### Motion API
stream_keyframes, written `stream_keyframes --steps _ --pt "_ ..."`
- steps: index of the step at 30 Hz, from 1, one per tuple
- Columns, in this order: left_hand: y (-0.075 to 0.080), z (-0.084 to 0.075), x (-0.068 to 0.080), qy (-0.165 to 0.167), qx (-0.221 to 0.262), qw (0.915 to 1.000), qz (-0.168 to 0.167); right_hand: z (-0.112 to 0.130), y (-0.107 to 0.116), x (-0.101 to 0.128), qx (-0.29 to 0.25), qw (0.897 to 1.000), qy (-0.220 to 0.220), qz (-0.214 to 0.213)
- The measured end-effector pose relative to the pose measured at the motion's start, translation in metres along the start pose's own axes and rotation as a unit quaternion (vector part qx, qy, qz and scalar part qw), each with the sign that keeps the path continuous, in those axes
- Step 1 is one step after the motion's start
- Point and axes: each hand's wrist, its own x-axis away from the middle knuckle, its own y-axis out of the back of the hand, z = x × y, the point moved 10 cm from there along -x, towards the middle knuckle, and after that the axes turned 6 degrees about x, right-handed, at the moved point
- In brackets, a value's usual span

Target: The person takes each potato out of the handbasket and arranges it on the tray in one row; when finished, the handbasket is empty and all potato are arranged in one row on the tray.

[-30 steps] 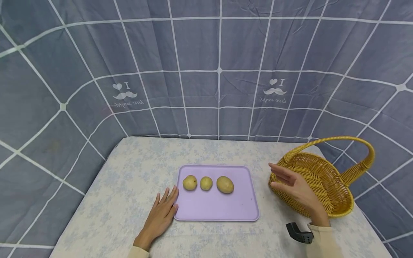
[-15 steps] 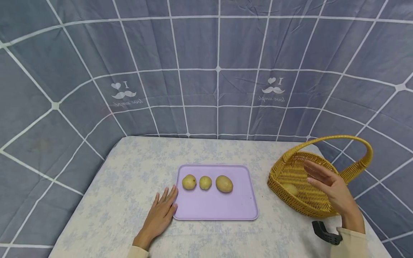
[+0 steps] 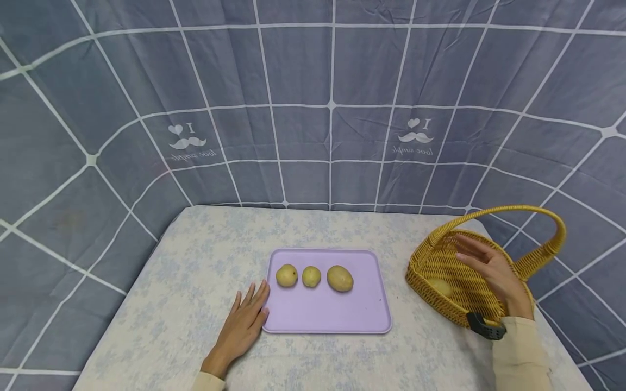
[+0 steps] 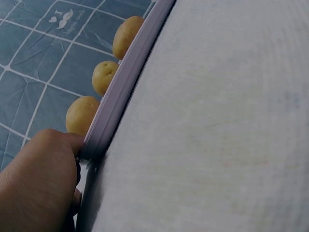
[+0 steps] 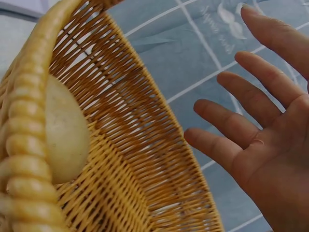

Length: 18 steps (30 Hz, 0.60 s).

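While one potato (image 3: pixel 438 286) lay in the wicker basket (image 3: pixel 494 309), just below and left of the right hand (image 3: pixel 494 270), that hand hovered over the basket, fingers spread and straight, gripping nothing. Judged step: reaching for this potato. Beyond it, three potatoes (image 3: pixel 311 277) sat in a row on the lilac tray (image 3: pixel 327 315). The left hand (image 3: pixel 243 327) lay flat on the desk (image 3: pixel 195 260), fingers straight, fingertips touching the tray's near-left edge. Next move likely calls for lowering the right hand and closing the fingers round the potato.

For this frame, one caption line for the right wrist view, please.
Open right hand hovers over a wicker basket holding one potato.
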Motion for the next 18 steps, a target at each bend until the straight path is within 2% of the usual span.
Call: stream_keyframes --steps 6,11,18 --pt "0.000 0.000 0.000 -0.001 0.001 1.0000 -0.001 -0.018 -0.006 -0.010 0.052 0.998 -0.029 0.010" --pt "0.000 0.000 0.000 0.000 0.003 1.0000 0.000 -0.031 -0.019 -0.012 0.109 0.992 -0.054 0.041" --pt "-0.001 0.002 -0.001 0.000 -0.003 1.0000 0.002 -0.039 -0.040 -0.015 0.124 0.988 -0.055 0.071"
